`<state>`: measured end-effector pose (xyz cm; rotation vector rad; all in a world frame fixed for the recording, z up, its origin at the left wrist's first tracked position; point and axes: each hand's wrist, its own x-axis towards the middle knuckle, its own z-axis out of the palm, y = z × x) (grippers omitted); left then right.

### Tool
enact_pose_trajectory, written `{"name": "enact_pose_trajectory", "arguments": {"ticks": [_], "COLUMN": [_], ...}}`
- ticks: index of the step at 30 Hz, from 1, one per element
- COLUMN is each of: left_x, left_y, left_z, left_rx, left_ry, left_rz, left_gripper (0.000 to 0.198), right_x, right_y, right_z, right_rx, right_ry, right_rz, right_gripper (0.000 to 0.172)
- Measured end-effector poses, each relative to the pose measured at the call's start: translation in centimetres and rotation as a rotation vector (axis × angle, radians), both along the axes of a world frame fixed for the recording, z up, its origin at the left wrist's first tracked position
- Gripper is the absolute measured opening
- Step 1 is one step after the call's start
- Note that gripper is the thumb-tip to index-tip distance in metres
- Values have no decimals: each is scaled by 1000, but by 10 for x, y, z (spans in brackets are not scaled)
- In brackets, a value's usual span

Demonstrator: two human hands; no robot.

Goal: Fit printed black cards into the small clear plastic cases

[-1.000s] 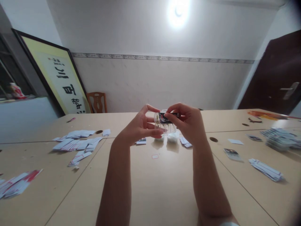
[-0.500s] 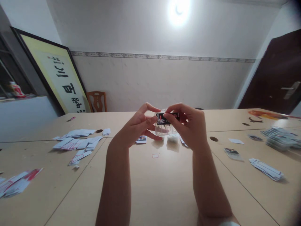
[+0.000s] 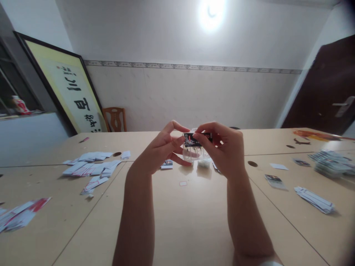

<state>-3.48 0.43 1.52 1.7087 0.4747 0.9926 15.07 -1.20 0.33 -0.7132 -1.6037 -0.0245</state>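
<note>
Between my hands, above the table's middle, is a small clear plastic pack (image 3: 191, 153) with a black printed label (image 3: 190, 140) across its top. Thin dark shapes show through the plastic, too small to name. My left hand (image 3: 163, 145) pinches the pack's left edge with thumb and index finger, its other fingers spread behind and below. On the right, my right hand (image 3: 222, 146) presses its thumb on the label's front, with the fingers bent behind the top edge. Part of the pack is hidden by the right thumb and palm.
Beyond the hands lie a clear pack (image 3: 203, 163) and printed cards (image 3: 166, 164). A small red-edged sticker (image 3: 183, 183) lies nearer. Stacks of white cards (image 3: 85, 169) spread left. On the right are card strips (image 3: 314, 200), a labelled pack (image 3: 275, 181) and piled packs (image 3: 332, 162).
</note>
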Motion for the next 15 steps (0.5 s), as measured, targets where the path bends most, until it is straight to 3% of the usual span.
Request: {"name": "enact_pose_trajectory", "arguments": {"ticks": [15], "left_x": [1], "left_y": [0], "left_z": [0], "left_rx": [-5], "left_ry": [-14], "left_rz": [17], "left_gripper": [25], "right_x": [0], "right_y": [2], "right_z": [0], "right_rx": [-7], "right_ry": [-2], "right_rz": [2], "right_gripper": [10]}}
